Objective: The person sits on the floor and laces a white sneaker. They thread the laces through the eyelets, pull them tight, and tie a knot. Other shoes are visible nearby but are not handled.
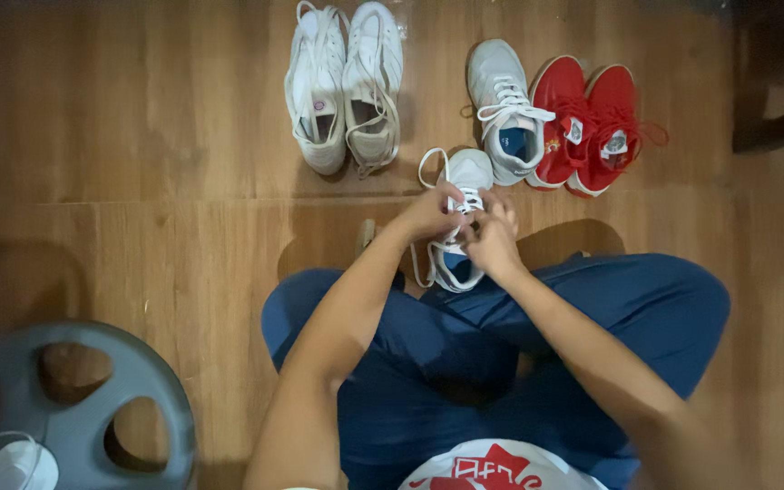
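domestic interior, likely a home. wood-plank floor [138, 136], pairs of sneakers [345, 86] lined up, round fan base [74, 408] at lower left.

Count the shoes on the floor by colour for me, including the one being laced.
Cream shoes: 2, a pair at the top.
Grey shoes: 2, one beside the red ones, one under the left hand and right hand.
Red shoes: 2, a pair.
Total: 6
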